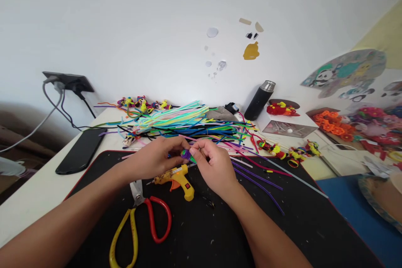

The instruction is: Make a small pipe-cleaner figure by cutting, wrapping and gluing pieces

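Observation:
Between my two hands is a small purple and green pipe-cleaner piece, partly hidden by the fingers. My left hand pinches it from the left, and my right hand has thumb and fingers closed on its right side. Just beneath the hands lies a yellow hot glue gun with an orange trigger. Nearer to me, scissors with one yellow and one red handle rest on the black mat. Purple pipe cleaners lie to the right of my right hand.
Behind the hands spreads a heap of colored pipe cleaners. A black phone lies at left below a power strip. A dark thermos stands by a white box. Small pipe-cleaner figures sit at right.

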A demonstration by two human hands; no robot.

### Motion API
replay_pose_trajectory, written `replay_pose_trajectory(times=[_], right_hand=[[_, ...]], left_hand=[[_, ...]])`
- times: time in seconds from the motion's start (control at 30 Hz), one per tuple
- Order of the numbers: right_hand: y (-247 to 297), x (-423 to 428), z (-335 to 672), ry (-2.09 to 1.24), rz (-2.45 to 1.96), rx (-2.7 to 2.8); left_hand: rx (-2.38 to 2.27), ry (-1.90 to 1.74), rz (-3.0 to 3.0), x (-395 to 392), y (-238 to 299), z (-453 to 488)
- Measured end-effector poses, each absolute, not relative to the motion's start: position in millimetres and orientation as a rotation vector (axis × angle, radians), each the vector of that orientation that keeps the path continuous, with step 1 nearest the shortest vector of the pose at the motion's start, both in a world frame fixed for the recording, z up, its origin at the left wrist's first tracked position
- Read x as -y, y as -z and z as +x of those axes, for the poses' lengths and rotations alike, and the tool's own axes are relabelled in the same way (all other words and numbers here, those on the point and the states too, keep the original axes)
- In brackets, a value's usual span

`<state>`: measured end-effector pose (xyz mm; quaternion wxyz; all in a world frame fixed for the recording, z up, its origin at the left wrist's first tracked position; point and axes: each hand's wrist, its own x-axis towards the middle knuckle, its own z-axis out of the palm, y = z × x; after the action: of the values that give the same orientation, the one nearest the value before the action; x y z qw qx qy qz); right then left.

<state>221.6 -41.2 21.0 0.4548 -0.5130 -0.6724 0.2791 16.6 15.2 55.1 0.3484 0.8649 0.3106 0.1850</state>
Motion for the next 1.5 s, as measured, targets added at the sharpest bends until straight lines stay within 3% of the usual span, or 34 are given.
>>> replay_pose_trajectory(times=[0.3,0.67,1.1,1.5], right_hand=[[-22.4,39.4,224.3,-0.689,-1.25,1.591],[-26.5,38.9,224.1,-0.737,-1.239,1.555],[-24.7,32.3,233.0,-1.321,-1.09,1.336],[-29.3,35.3,233.5,-1.508,-1.041,1.354]], left_hand=[[-0.778,-0.545,2.118,-16.2,-54.2,16.5],[-0.851,-0.607,2.471,-10.4,-56.7,16.0],[-0.817,-0.705,2.676,-5.3,-53.4,14.5],[-0.658,-0.752,2.657,-8.5,-58.6,9.5]])
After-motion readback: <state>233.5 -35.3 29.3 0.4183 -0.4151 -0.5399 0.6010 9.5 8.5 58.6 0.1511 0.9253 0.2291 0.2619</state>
